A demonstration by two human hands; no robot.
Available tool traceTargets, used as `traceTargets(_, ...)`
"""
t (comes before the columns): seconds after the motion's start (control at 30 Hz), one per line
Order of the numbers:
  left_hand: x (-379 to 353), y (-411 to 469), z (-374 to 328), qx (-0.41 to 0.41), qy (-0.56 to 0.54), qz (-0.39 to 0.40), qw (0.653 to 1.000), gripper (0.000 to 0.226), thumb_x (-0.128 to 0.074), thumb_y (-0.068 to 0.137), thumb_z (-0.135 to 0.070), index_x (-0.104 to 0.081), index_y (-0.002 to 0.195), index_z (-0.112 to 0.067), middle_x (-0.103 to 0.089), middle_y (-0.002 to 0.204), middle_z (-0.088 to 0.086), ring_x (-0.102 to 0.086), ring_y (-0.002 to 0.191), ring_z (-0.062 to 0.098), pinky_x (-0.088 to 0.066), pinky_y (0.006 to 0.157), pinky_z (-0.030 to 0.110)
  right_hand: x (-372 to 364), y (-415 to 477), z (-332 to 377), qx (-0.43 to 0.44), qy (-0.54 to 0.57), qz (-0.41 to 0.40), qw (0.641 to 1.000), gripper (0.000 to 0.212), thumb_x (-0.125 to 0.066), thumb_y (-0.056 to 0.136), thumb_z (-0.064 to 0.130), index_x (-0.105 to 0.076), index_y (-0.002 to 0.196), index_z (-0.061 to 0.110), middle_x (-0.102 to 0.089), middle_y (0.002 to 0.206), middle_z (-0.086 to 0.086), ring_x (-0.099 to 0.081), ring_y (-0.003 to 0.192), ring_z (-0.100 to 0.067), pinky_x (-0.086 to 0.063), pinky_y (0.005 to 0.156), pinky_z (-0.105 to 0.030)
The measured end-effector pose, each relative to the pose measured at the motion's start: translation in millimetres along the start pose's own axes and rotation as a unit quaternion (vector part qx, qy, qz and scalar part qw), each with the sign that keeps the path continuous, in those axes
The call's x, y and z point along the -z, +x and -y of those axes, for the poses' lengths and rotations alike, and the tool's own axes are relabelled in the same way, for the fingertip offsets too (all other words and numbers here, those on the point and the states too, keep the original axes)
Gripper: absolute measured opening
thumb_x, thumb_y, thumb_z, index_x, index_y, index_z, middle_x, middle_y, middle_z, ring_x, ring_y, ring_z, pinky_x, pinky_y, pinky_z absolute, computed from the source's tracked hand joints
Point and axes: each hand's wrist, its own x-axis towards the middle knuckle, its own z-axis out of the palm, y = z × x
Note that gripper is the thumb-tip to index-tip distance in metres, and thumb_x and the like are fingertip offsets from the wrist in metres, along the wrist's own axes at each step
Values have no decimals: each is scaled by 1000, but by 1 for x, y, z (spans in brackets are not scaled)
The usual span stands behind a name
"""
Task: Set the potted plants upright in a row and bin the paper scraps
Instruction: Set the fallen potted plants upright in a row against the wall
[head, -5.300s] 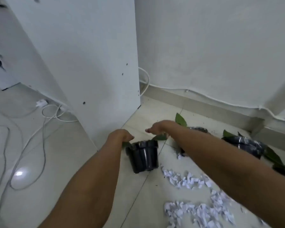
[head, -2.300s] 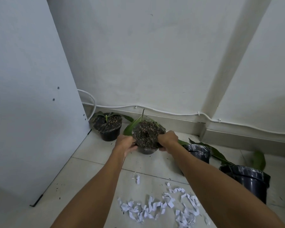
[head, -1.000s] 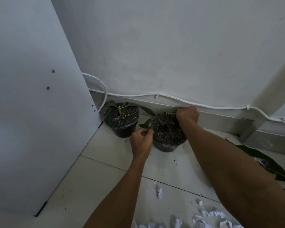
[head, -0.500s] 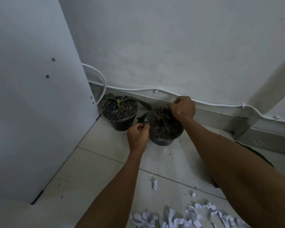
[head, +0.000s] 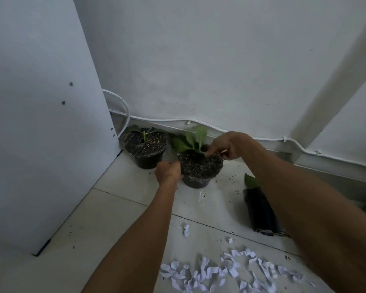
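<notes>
Both forearms extend forward and slightly down, converging on one pot. The left hand [head: 169, 170] is curled, its fingers closed against the near-left rim of the second pot [head: 199, 170] (whether they pinch the rim or its plastic wrap cannot be told). The right hand [head: 226, 145] arches over the far-right rim, fingers loosely bent and pointing down, fingertips touching the soil at the base of the green leaves [head: 192, 140]; it is not clamped on anything visible.

The second pot is round, black, upright on the tiled floor [head: 123, 208], topped with dark granular soil flecked with pale bits. Just left of the left hand stands the first pot [head: 145, 150], same form, upright, beside the white panel [head: 40, 123]. Below the right forearm lies a black pot [head: 260, 210] on its side. Nearer the body than both hands, white crumpled paper scraps [head: 226, 269] are strewn over the floor. A white cable [head: 199, 121] runs along the wall beyond the hands.
</notes>
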Motion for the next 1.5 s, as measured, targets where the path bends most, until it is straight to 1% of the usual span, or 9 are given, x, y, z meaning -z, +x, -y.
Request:
traceTargets(0.07,1,-4,-2,2,-7,3,1000,22,-67,80,-4,-73,101,-2,-72,93,14,-73,75,28,-63,76,46,-7,-3,-4,-7,-108,10,994,14,-67,89,3,-69,102,9,-45,75,0,-31,60,-8,-24,55,-18)
traceTargets(0.17,0,-5,-2,2,-3,2,1000,25,-65,83,-3,-72,107,0,-72,100,16,-72,74,28,-64,75,44,-15,-8,-5,20,-158,10,987,14,-65,91,6,-62,77,9,-53,68,-1,-39,54,-8,-32,52,-17)
traceTargets(0.37,-2,1,1,6,4,3,1000,23,-66,81,-1,-75,101,-3,-74,99,14,-73,80,29,-63,78,44,-26,6,-7,168,57,-61,982,19,-75,73,-5,-64,87,3,-70,75,-13,-72,63,-23,-64,69,-34)
traceTargets(0.67,-2,-2,4,-35,4,9,999,14,-65,87,-5,-74,97,-9,-74,98,9,-73,82,22,-64,77,40,-60,52,-31,312,-7,-261,914,13,-84,68,18,-78,81,16,-78,91,-3,-73,87,-21,-57,87,-34)
traceTargets(0.83,-5,0,3,-61,14,-12,998,15,-62,88,0,-72,88,-11,-70,85,7,-70,72,19,-64,77,40,-80,74,-49,244,-57,-340,906,48,-71,64,65,-75,100,34,-71,114,6,-60,112,-19,-42,98,-35)
traceTargets(1.1,-10,-7,-4,-58,22,-52,997,24,-59,86,3,-72,106,-3,-57,64,-2,-63,58,14,-63,77,41,-88,82,-64,250,-38,-375,892,79,-58,62,79,-63,123,29,-60,130,6,-43,127,-18,-32,111,-46)
traceTargets(1.17,-11,-7,-4,-57,19,-53,997,24,-59,86,3,-72,107,-2,-57,65,-1,-63,59,14,-63,77,41,-88,74,-63,267,-12,-383,884,74,-60,72,73,-58,128,23,-62,128,-2,-48,125,-24,-35,110,-49)
traceTargets(1.33,-10,-13,-8,-53,13,-57,997,28,-58,86,4,-70,111,-2,-62,73,4,-74,72,28,-63,75,38,-90,65,-58,325,27,-413,850,21,-73,81,42,-77,89,24,-68,118,0,-59,108,-29,-47,96,-49)
traceTargets(1.5,-12,-12,-10,-43,5,-62,997,30,-59,87,6,-68,115,-3,-65,90,10,-72,74,26,-64,75,36,-89,72,-56,276,36,-396,875,47,-80,73,46,-71,116,29,-65,127,4,-51,124,-27,-44,101,-46)
